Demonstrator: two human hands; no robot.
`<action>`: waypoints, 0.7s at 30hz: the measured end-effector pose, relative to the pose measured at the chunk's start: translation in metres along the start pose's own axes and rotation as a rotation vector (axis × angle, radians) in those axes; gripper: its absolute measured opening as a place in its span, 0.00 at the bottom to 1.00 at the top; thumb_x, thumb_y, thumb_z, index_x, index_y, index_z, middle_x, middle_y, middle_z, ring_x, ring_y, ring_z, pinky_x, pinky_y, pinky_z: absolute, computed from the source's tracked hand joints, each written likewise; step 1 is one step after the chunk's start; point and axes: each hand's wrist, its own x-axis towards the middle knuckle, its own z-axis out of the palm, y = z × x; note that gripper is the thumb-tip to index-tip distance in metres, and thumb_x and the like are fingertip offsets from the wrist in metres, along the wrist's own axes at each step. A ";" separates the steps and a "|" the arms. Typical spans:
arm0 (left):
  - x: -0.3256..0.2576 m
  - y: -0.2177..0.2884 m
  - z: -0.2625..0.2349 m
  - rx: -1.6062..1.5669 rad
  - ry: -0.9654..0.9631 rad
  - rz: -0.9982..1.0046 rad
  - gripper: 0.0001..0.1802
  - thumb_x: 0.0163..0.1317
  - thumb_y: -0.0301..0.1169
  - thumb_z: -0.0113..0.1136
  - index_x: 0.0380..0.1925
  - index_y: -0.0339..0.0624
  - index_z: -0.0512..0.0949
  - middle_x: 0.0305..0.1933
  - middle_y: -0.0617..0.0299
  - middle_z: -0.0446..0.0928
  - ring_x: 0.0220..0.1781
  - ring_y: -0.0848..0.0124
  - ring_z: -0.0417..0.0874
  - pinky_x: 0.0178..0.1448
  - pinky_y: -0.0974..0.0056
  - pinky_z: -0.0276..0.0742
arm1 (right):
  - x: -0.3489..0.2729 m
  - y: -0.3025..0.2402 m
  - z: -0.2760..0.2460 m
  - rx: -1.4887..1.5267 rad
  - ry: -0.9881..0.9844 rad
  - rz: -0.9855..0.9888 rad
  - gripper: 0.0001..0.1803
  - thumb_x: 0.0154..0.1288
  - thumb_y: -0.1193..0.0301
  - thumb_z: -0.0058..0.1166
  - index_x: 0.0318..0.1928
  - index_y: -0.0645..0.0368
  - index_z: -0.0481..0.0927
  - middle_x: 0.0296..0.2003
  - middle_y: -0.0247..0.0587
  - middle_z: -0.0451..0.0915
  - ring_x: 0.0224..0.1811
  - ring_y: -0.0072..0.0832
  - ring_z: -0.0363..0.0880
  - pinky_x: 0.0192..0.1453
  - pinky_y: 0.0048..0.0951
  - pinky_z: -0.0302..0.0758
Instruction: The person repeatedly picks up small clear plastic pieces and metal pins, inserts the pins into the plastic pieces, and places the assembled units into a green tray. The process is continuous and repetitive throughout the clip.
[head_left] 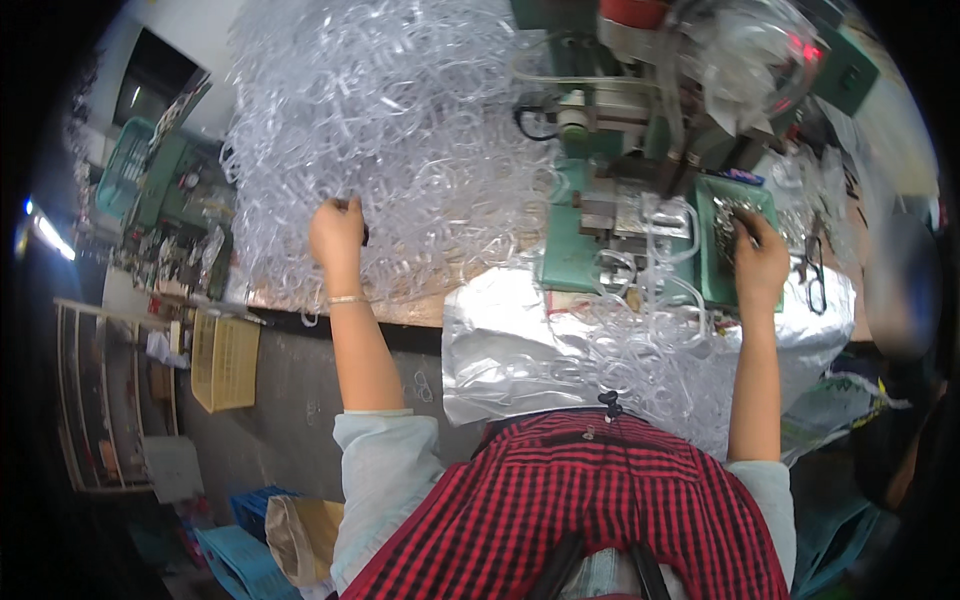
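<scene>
My left hand is at the near left part of a large heap of clear plastic loops, its fingers curled together. Whatever they grip is too small or blurred to name. On the right, my right hand reaches over a green tray of small shiny metal pieces. Its fingertips are bent together among the pieces, and what sits between them is hidden. Between my hands stands a green bench machine with a metal fixture. Several clear loops hang at its front.
Silvery foil sheeting covers the near table edge, with more loose loops on it. Black-handled scissors lie right of the tray. A yellow crate and blue stools are on the floor at left.
</scene>
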 end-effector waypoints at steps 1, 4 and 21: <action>0.012 -0.003 0.021 0.145 -0.080 -0.019 0.20 0.59 0.46 0.63 0.39 0.40 0.86 0.36 0.47 0.85 0.39 0.55 0.87 0.45 0.54 0.80 | -0.001 -0.002 0.000 0.006 0.027 -0.001 0.10 0.63 0.72 0.61 0.45 0.56 0.88 0.42 0.45 0.87 0.45 0.39 0.86 0.54 0.34 0.78; 0.024 -0.014 0.056 0.035 -0.216 -0.100 0.20 0.57 0.48 0.64 0.38 0.42 0.86 0.41 0.46 0.86 0.43 0.53 0.87 0.44 0.51 0.79 | -0.010 0.009 -0.007 0.029 0.092 -0.093 0.08 0.59 0.75 0.63 0.40 0.58 0.88 0.38 0.44 0.87 0.42 0.39 0.85 0.51 0.34 0.78; -0.121 0.097 0.042 -1.277 -0.287 0.256 0.06 0.72 0.29 0.58 0.42 0.42 0.71 0.38 0.66 0.75 0.37 0.80 0.75 0.39 0.74 0.71 | 0.006 -0.109 0.000 0.896 -0.267 0.019 0.21 0.54 0.77 0.63 0.50 0.66 0.78 0.35 0.37 0.85 0.40 0.23 0.83 0.50 0.26 0.76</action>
